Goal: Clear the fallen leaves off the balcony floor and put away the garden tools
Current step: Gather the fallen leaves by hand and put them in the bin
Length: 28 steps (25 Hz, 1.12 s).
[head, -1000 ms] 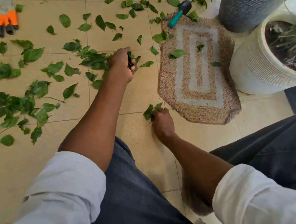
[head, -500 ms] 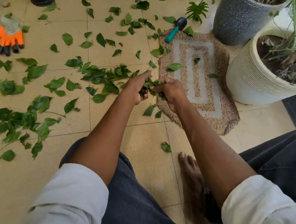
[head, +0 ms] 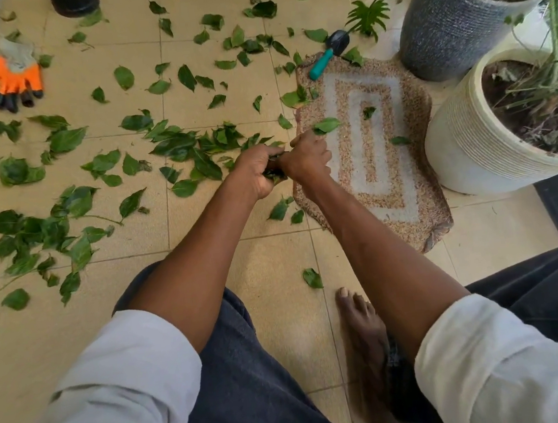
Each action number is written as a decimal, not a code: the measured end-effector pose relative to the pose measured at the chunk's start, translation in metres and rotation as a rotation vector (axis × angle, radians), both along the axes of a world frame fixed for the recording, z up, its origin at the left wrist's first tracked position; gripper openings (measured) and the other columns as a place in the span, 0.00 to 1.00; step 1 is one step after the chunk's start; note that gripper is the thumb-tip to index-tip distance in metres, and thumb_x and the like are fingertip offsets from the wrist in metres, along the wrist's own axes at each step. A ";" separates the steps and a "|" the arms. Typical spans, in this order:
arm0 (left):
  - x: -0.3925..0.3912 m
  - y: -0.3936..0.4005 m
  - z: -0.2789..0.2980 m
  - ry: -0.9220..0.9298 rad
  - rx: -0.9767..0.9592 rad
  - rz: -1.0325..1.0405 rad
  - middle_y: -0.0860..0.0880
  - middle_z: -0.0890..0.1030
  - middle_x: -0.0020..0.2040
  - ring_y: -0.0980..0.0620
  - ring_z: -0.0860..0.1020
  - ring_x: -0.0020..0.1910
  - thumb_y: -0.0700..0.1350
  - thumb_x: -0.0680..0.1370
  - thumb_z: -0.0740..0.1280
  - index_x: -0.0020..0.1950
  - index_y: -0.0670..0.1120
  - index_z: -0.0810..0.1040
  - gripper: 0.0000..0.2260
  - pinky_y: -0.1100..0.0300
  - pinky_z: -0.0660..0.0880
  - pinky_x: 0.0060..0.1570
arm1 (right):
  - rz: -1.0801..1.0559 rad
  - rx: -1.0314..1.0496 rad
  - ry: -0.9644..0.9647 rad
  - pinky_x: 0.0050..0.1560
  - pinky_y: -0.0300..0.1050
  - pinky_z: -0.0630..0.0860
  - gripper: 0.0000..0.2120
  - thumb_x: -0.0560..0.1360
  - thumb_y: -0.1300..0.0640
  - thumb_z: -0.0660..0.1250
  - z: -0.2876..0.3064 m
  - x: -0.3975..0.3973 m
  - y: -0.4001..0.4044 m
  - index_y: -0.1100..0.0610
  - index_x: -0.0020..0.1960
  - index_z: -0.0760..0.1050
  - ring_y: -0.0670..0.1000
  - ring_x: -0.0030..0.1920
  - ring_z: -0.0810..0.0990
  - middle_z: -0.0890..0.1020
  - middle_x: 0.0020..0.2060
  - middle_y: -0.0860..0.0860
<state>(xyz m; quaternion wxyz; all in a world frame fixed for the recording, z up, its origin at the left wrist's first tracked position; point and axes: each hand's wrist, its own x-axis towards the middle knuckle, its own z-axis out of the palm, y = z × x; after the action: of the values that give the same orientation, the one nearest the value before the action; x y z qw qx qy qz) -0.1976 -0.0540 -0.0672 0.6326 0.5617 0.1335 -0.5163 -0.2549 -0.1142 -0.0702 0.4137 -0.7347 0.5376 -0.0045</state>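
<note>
Green leaves point(head: 179, 145) lie scattered flat across the beige tiled balcony floor point(head: 266, 267), thickest in a loose heap left of centre and in a tangle with thin stems point(head: 36, 237) at the far left. A few rest on the woven mat point(head: 390, 199). A small bunch of leaves point(head: 275, 173) is crushed between the left hand point(head: 258, 170) and right hand point(head: 308, 160), which touch. A trowel point(head: 326, 53) with a teal handle lies tilted at the mat's far corner. An orange glove point(head: 14, 79) with black fingertips lies flat, far left.
</note>
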 end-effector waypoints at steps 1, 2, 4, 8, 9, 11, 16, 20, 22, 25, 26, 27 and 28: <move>0.002 0.001 -0.001 -0.015 0.023 0.015 0.44 0.73 0.35 0.51 0.71 0.27 0.32 0.78 0.62 0.41 0.38 0.73 0.07 0.61 0.71 0.28 | 0.031 0.130 -0.109 0.58 0.51 0.70 0.31 0.66 0.56 0.76 0.003 -0.005 -0.006 0.57 0.64 0.67 0.55 0.62 0.67 0.70 0.61 0.55; 0.005 0.002 -0.002 -0.019 0.036 0.051 0.44 0.71 0.34 0.53 0.69 0.25 0.30 0.79 0.59 0.40 0.39 0.71 0.09 0.64 0.68 0.23 | 0.029 0.314 -0.272 0.51 0.49 0.71 0.28 0.67 0.58 0.77 0.004 -0.013 -0.012 0.57 0.62 0.69 0.53 0.58 0.70 0.73 0.58 0.55; 0.017 0.007 -0.008 0.018 0.056 0.156 0.45 0.69 0.35 0.55 0.67 0.26 0.31 0.80 0.56 0.41 0.38 0.70 0.09 0.68 0.65 0.19 | -0.014 0.530 -0.507 0.45 0.44 0.72 0.16 0.72 0.61 0.74 -0.005 -0.035 -0.018 0.61 0.58 0.75 0.49 0.50 0.76 0.79 0.51 0.53; 0.024 0.010 -0.009 0.078 0.046 0.213 0.46 0.68 0.38 0.57 0.65 0.28 0.34 0.82 0.57 0.45 0.40 0.70 0.07 0.69 0.61 0.17 | 0.184 -0.036 -0.048 0.41 0.36 0.76 0.10 0.78 0.65 0.63 -0.070 -0.077 0.006 0.64 0.58 0.78 0.49 0.45 0.78 0.79 0.48 0.53; 0.023 0.009 -0.008 0.074 0.037 0.196 0.46 0.67 0.38 0.57 0.65 0.28 0.34 0.82 0.57 0.45 0.40 0.69 0.07 0.69 0.61 0.17 | 0.334 -0.147 0.065 0.44 0.38 0.77 0.12 0.79 0.62 0.63 -0.090 -0.087 0.015 0.62 0.60 0.78 0.51 0.48 0.77 0.78 0.52 0.54; 0.022 0.007 -0.006 0.064 0.027 0.184 0.46 0.68 0.38 0.57 0.65 0.27 0.34 0.81 0.58 0.45 0.40 0.70 0.06 0.69 0.61 0.18 | 0.563 -0.338 0.125 0.56 0.46 0.76 0.12 0.80 0.61 0.61 -0.120 -0.101 0.030 0.62 0.60 0.79 0.56 0.56 0.74 0.75 0.58 0.58; 0.025 0.011 -0.002 0.048 0.010 0.191 0.46 0.68 0.38 0.57 0.66 0.26 0.34 0.80 0.60 0.45 0.41 0.70 0.05 0.68 0.61 0.18 | 0.408 -0.344 0.013 0.47 0.47 0.80 0.10 0.79 0.61 0.61 -0.118 -0.095 0.033 0.59 0.52 0.82 0.52 0.45 0.80 0.83 0.49 0.54; 0.031 0.015 -0.003 0.041 0.001 0.206 0.46 0.69 0.38 0.57 0.66 0.26 0.35 0.80 0.60 0.45 0.41 0.71 0.05 0.67 0.61 0.18 | 0.312 -0.162 -0.070 0.45 0.45 0.79 0.04 0.76 0.64 0.65 -0.100 -0.060 0.018 0.58 0.44 0.78 0.51 0.43 0.80 0.82 0.43 0.53; 0.031 0.017 -0.002 0.037 0.002 0.210 0.46 0.70 0.38 0.57 0.66 0.25 0.35 0.80 0.61 0.45 0.41 0.72 0.04 0.67 0.61 0.18 | 0.414 -0.168 -0.029 0.55 0.48 0.77 0.04 0.74 0.65 0.68 -0.103 -0.046 0.018 0.60 0.41 0.76 0.56 0.52 0.80 0.81 0.48 0.57; 0.032 0.017 -0.001 0.036 -0.006 0.213 0.46 0.69 0.37 0.57 0.66 0.25 0.35 0.80 0.61 0.44 0.41 0.71 0.05 0.67 0.61 0.18 | 0.589 -0.333 0.040 0.54 0.48 0.78 0.05 0.77 0.66 0.65 -0.109 -0.052 0.040 0.61 0.47 0.80 0.55 0.50 0.80 0.81 0.51 0.56; 0.032 0.016 -0.001 0.035 -0.004 0.212 0.46 0.69 0.37 0.56 0.65 0.25 0.35 0.80 0.61 0.44 0.41 0.71 0.05 0.67 0.61 0.18 | 0.636 -0.410 0.041 0.52 0.49 0.78 0.07 0.78 0.66 0.63 -0.109 -0.058 0.047 0.62 0.50 0.80 0.55 0.49 0.79 0.81 0.50 0.57; 0.032 0.014 0.000 0.032 -0.005 0.209 0.46 0.69 0.36 0.56 0.66 0.25 0.35 0.80 0.61 0.44 0.41 0.70 0.06 0.67 0.60 0.18 | 0.698 -0.463 0.040 0.50 0.49 0.78 0.08 0.79 0.65 0.61 -0.110 -0.063 0.051 0.63 0.51 0.79 0.56 0.48 0.78 0.81 0.49 0.58; 0.031 0.012 0.000 0.030 -0.005 0.203 0.46 0.69 0.36 0.56 0.66 0.25 0.35 0.80 0.61 0.44 0.41 0.70 0.06 0.67 0.60 0.18 | 0.747 -0.492 0.039 0.49 0.49 0.77 0.08 0.80 0.65 0.60 -0.109 -0.066 0.053 0.63 0.53 0.78 0.56 0.48 0.78 0.81 0.48 0.58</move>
<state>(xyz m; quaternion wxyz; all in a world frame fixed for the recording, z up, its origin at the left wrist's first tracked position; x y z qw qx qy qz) -0.1667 -0.0416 -0.0668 0.6809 0.5361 0.1980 -0.4580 -0.3212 -0.0614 -0.1794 0.1898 -0.9550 0.2258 0.0315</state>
